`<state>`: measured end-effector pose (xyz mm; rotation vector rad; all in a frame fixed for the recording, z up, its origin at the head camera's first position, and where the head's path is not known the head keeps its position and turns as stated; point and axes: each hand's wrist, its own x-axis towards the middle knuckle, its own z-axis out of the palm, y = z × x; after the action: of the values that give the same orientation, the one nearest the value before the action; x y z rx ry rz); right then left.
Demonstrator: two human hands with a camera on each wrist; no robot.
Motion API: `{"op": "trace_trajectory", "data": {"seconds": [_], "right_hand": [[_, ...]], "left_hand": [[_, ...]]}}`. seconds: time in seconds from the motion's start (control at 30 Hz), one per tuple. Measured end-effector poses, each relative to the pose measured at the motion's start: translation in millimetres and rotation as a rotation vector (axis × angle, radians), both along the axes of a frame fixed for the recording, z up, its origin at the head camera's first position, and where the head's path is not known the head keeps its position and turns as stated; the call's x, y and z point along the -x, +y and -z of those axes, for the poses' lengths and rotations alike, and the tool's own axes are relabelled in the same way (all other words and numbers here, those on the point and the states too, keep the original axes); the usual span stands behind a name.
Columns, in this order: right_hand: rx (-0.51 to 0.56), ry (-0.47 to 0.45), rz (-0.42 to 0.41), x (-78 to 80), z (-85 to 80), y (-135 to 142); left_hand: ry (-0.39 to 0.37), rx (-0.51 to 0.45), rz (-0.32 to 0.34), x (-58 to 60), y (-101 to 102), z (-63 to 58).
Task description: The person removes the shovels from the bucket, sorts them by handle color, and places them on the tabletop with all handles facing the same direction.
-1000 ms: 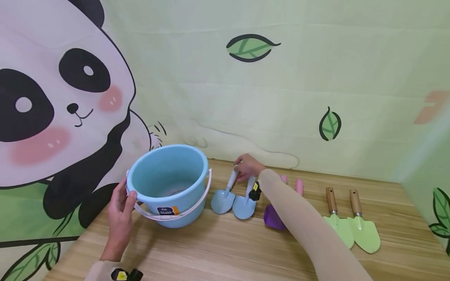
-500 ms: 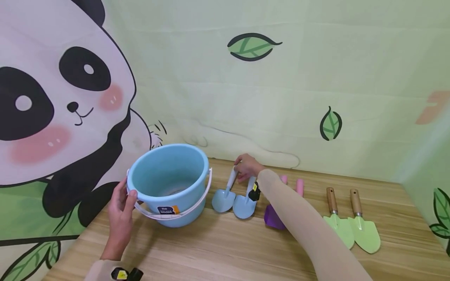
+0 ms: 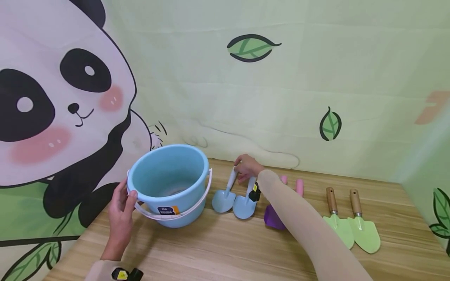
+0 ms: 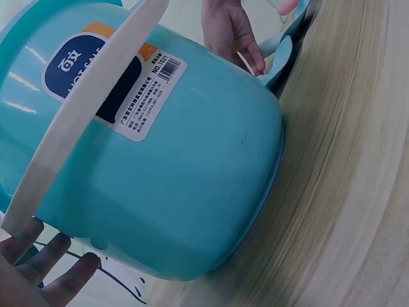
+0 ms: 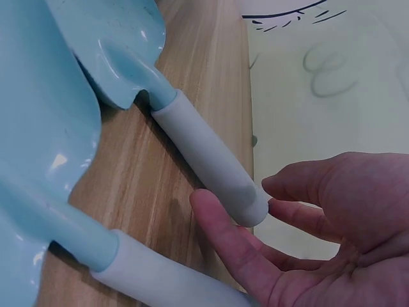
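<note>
A light-blue plastic bucket [image 3: 166, 208] stands upright on the wooden table [image 3: 197, 253], its white handle [image 3: 183, 214] lowered across the front. My left hand [image 3: 121, 218] rests against the bucket's left side, thumb by the rim; in the left wrist view its fingers [image 4: 70, 278] are fairly straight along the outer wall. To the right of the bucket lie two blue hand trowels with pale handles. At the back, my right hand [image 3: 248, 166] holds the handle end of the left trowel [image 3: 224, 200] between thumb and fingers. The other blue trowel [image 3: 244, 207] is just beneath that hand.
Two trowels with pink handles, one showing a purple blade [image 3: 274, 217], lie partly hidden under my right forearm. Farther right are two green trowels [image 3: 365, 235] with wooden handles. A printed panda cloth [image 3: 197, 89] hangs behind the table's rear edge.
</note>
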<state>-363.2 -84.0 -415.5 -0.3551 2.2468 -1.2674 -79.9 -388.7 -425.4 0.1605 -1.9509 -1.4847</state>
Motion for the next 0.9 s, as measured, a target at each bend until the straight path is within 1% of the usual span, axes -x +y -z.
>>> {"op": "trace_trajectory", "data": {"seconds": [0.1,0.17,0.3,0.4,0.63,0.8,0.9], "right_hand": [[-0.015,0.029,0.003,-1.3,-1.9,3.8],[-0.046,0.075,-0.005,-2.1,-3.7,5.8],[-0.095,0.164,-0.010,-6.4,-10.5,8.2],[-0.101,0.199,-0.021,-12.1,-17.5,9.9],[-0.137,0.288,-0.079,-22.1,-30.4,17.4],[-0.148,0.351,-0.096,-26.3,-36.4,26.7],[-0.139,0.378,-0.112,-28.6,-39.6,33.2]], "left_hand": [[-0.011,0.014,0.018,0.2,0.5,0.2],[-0.025,0.023,0.029,0.5,-0.6,-0.6],[-0.060,0.016,0.013,-0.9,-2.6,-7.3],[-0.069,0.016,-0.017,-2.4,-3.5,-16.7],[-0.069,0.102,-0.074,0.1,-7.7,-45.7],[-0.070,0.139,-0.056,4.7,-9.6,-61.9],[-0.070,0.180,-0.046,7.4,-8.5,-71.1]]}}
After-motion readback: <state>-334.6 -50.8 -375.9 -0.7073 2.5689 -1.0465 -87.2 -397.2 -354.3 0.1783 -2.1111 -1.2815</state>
